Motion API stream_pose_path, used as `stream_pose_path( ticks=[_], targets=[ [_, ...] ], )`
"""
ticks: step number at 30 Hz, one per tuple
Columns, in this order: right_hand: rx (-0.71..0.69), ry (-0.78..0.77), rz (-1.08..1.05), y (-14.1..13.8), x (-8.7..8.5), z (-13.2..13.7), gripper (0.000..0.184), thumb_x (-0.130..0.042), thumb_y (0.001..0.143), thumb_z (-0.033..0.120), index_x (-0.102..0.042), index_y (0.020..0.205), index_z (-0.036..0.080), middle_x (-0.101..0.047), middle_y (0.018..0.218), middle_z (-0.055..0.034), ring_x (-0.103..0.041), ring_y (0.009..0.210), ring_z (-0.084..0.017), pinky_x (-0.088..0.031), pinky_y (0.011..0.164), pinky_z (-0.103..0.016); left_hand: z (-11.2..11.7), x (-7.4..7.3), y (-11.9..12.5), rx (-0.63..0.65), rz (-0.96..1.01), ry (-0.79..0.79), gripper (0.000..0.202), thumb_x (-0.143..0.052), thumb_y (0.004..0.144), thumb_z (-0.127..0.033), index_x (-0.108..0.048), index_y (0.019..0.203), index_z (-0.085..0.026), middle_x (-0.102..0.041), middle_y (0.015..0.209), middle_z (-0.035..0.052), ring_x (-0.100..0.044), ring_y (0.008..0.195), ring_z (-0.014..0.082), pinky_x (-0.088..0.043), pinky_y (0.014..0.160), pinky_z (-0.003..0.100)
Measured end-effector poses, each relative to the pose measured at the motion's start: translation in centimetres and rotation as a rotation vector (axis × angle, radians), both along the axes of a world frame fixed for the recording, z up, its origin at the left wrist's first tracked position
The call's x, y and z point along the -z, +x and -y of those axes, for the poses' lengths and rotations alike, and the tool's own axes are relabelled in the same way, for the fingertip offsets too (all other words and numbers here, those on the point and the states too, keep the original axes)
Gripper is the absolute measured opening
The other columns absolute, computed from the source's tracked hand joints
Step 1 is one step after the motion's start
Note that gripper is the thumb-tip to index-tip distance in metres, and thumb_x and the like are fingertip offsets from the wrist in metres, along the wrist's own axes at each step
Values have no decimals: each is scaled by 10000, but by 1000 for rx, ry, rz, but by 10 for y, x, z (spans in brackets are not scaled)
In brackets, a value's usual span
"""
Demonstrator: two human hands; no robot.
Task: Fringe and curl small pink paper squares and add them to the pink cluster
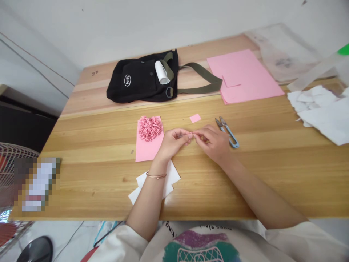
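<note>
My left hand (176,142) and my right hand (214,142) meet over the table, fingertips nearly touching. Both pinch a tiny pink piece (191,133), mostly hidden by the fingers, perhaps rolled paper. Just left of my left hand, a heap of small pink paper curls (149,128) rests on a pink sheet (145,152). Beyond my fingers lies a small pink paper square (195,118). Blue-handled thread snips (230,135) lie beside my right hand, blades pointing away. White tissue sheets (172,174) are partly under my left forearm.
A black bag (136,82) with a green strap lies at the back, a white roll (161,72) on top. Pink sheets (245,74) are at the back right. Crumpled white paper (324,112) occupies the right edge. A fan (16,167) stands left of the table.
</note>
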State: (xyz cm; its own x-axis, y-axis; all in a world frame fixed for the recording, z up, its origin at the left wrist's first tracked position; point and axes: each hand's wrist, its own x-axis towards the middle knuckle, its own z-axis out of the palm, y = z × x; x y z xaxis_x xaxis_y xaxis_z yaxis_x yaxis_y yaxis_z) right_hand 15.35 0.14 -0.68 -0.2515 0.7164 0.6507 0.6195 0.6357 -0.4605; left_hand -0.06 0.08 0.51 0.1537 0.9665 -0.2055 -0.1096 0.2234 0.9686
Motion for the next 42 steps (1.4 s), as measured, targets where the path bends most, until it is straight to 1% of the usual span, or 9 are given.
stream_pose_path(
  ticks=[6,14,26,31,42],
  targets=[
    [-13,23,6,0,0,-1,124,-533,807,138,-647,776,174,-651,672,-32,-559,560,-120,-427,522,-236,0,0,0,4,-7,4,196,-745,603,-272,-654,672,-112,-630,596,8,-516,544,68,-395,561,216],
    [-8,-3,13,0,0,0,138,-518,810,143,-647,781,184,-647,670,-27,-558,564,-123,-426,529,-241,0,1,0,-7,1,13,209,-746,603,-283,-651,680,-114,-633,595,13,-524,543,75,-399,558,222],
    [-15,60,21,1,-1,-1,140,-529,802,112,-648,785,183,-662,681,-31,-581,587,-131,-438,535,-238,0,1,0,-1,-13,9,213,-745,603,-294,-650,672,-115,-629,598,12,-521,552,76,-394,565,223],
    [-8,71,32,0,-2,0,137,-530,812,125,-654,795,180,-668,690,-33,-581,590,-127,-440,538,-234,0,0,0,1,-11,5,216,-751,592,-291,-649,671,-117,-627,595,8,-511,540,73,-397,564,226],
    [-12,84,63,2,-2,-1,137,-540,813,125,-668,796,172,-677,707,-39,-598,609,-130,-454,558,-232,-1,2,-1,11,-18,24,199,-738,614,-276,-645,676,-111,-625,594,3,-514,536,63,-400,562,212]
  ],
)
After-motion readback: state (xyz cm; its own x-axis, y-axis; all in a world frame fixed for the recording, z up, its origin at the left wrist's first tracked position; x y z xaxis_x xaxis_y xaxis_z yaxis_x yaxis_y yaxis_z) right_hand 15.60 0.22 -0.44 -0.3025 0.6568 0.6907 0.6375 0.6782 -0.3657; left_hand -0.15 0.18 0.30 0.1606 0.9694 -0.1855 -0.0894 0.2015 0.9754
